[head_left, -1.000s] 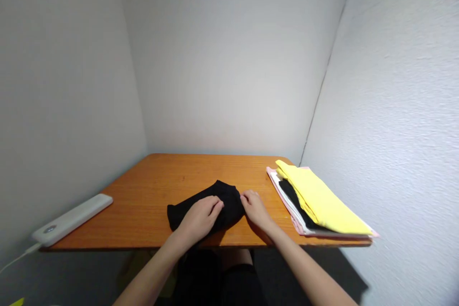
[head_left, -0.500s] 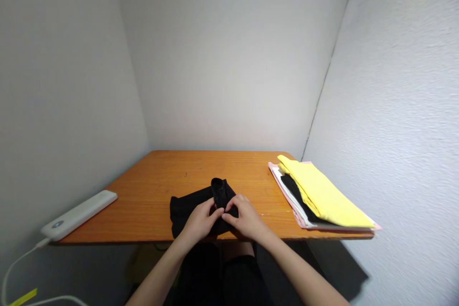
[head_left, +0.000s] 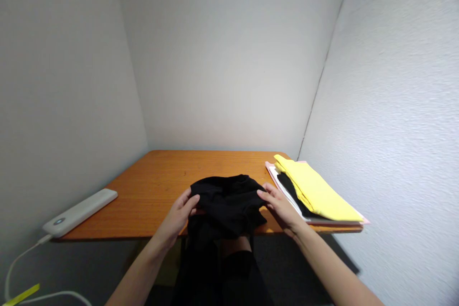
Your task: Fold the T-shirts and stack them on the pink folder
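Between my two hands a black cloth garment (head_left: 225, 203) is stretched sideways at the table's front edge; its exact kind does not show. My left hand (head_left: 181, 210) pinches its left side, thumb on top and fingers beneath. At the opposite side my right hand (head_left: 278, 203) grips the edge between thumb and fingers. The upper edge is pulled wide and bowed, with loose folds below it. Part of the cloth hangs down past the table edge toward my lap, where it merges with my dark clothing.
On the right of the wooden table (head_left: 161, 172) lies a stack of folded cloths, a yellow cloth (head_left: 319, 191) on top, with black, white and pink layers under it. A white power bank (head_left: 84, 211) with a cable (head_left: 27, 256) rests at the left edge. Walls enclose the table.
My hands have moved apart from the middle to either side. The black garment, bunched up before, is now spread between them. The folded stack stays in place.
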{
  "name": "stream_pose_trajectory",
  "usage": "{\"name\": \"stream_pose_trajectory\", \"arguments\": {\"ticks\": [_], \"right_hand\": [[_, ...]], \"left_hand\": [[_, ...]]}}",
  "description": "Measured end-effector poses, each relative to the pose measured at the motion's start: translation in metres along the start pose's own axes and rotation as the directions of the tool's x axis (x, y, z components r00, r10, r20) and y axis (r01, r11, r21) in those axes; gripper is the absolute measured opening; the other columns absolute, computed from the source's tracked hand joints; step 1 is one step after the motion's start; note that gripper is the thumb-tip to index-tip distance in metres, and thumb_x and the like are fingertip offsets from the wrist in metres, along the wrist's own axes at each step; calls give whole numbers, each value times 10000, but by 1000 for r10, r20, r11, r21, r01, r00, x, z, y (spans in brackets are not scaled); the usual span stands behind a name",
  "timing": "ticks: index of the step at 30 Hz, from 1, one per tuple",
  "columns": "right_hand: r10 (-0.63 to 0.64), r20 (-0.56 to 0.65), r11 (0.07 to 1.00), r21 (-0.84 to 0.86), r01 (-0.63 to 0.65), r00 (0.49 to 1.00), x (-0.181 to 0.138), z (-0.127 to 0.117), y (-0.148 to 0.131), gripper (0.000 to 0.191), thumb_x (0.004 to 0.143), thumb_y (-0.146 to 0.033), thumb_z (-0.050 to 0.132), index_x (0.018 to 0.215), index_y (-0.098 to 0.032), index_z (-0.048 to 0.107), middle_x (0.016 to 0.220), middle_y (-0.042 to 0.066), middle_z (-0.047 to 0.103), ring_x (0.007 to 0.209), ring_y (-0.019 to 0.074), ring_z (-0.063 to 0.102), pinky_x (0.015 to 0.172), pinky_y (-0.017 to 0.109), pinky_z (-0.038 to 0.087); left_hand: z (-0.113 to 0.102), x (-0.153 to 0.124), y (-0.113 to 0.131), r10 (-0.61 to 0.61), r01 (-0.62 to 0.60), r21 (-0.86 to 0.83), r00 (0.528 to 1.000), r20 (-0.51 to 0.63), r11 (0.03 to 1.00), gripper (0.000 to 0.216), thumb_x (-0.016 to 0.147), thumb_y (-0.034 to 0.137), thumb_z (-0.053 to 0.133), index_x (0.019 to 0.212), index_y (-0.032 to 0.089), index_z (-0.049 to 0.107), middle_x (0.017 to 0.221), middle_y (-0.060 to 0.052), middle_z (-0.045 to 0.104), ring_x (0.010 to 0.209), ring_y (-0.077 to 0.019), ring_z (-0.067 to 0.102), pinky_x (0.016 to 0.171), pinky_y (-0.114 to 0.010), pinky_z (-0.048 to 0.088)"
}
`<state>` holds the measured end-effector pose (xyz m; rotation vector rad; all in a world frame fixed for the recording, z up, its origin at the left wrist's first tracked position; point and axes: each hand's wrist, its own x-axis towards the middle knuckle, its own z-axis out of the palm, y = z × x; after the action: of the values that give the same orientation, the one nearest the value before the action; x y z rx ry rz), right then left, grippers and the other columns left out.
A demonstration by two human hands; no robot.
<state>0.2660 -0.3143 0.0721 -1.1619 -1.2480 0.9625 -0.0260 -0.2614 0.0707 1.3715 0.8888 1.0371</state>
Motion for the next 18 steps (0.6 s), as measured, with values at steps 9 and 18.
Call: {"name": "stream_pose_trajectory", "arguments": {"ticks": [9,18], "right_hand": [[-182,-50,943,-293,160,982,-41,-59,-65,275,797,-441,663,914,-242,513,784,-9,581,681,162,539,608,271,411],[-416,-100,567,-805,172,904,-153,-60,-117,232,918,-506,435,1028,-360,578,827,59,645,717,266,618,549,363,502]], "left_hand": [[-32,-37,47,391,-319,454,917,-71,832,173,891,394,493,859,224,506,759,24,532,721,-140,519,670,-237,424],[-25,-101,61,802,-221,852,508,-315,475,92,858,326,463,907,267,513,841,-19,571,749,-199,573,724,-348,459]]}}
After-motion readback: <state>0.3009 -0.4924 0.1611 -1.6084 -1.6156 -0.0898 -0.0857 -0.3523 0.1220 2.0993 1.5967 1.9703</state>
